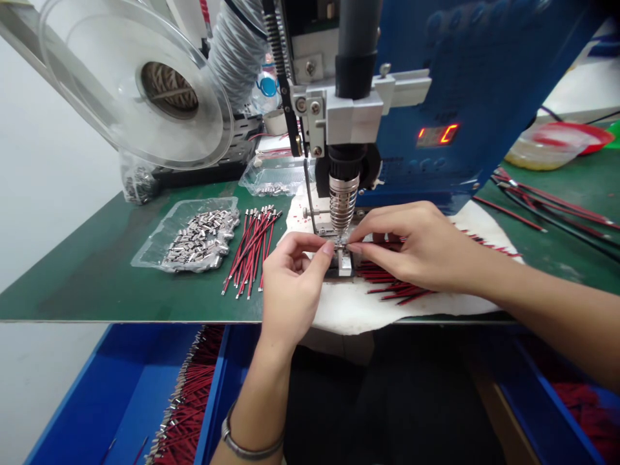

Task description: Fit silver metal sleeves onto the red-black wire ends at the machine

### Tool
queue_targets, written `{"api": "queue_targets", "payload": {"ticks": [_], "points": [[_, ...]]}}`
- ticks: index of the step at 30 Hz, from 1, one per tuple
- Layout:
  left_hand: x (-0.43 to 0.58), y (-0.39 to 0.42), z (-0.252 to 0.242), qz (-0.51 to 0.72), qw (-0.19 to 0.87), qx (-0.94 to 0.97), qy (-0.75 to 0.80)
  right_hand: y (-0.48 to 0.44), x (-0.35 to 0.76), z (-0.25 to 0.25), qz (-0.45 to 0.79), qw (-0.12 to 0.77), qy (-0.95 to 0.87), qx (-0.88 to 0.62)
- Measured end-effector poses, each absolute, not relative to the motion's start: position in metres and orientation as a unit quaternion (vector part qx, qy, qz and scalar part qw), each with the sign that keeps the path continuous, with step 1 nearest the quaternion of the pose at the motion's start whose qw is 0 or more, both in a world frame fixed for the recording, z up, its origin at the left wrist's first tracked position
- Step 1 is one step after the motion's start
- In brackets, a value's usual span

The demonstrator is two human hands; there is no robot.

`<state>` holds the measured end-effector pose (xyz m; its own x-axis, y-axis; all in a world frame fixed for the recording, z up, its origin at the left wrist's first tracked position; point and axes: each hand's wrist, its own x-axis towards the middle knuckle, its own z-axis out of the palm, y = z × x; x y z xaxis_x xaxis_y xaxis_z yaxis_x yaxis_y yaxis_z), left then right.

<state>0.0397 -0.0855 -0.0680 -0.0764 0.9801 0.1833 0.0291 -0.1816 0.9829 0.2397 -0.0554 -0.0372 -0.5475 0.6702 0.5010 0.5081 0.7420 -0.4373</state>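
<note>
Under the soldering machine's (343,200) tip is a small metal fixture (344,263), with a tiny silvery metal connector (341,246) at its top. My left hand (295,284) comes in from the left, thumb and forefinger pinched at the connector's side; what lies between them is too small to make out. From the right, my right hand (414,248) pinches the end of a red-and-black wire (390,245) against the connector. More red-and-black wires (387,278) lie beneath my right hand on a white cloth (349,310).
To the left are a clear tray (148,253) of metal connectors and a bundle of wires (249,252) with connectors fitted. A clear reel (130,84) stands behind. Blue bins (121,387) with wires sit below the table edge. The machine's blue housing (460,84) rises close behind my hands.
</note>
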Motion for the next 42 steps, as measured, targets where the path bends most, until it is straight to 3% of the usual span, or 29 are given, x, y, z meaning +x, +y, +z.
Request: {"api": "queue_targets", "payload": {"ticks": [21, 42], "points": [[0.0388, -0.0859, -0.0685, 0.553, 0.405, 0.549, 0.478, -0.0549, 0.2429, -0.0411, 0.045, 0.324, -0.899, -0.292], [0.038, -0.087, -0.0675, 0.555, 0.404, 0.559, 0.465, -0.0547, 0.2437, -0.0439, -0.113, 0.299, -0.912, -0.256]]}}
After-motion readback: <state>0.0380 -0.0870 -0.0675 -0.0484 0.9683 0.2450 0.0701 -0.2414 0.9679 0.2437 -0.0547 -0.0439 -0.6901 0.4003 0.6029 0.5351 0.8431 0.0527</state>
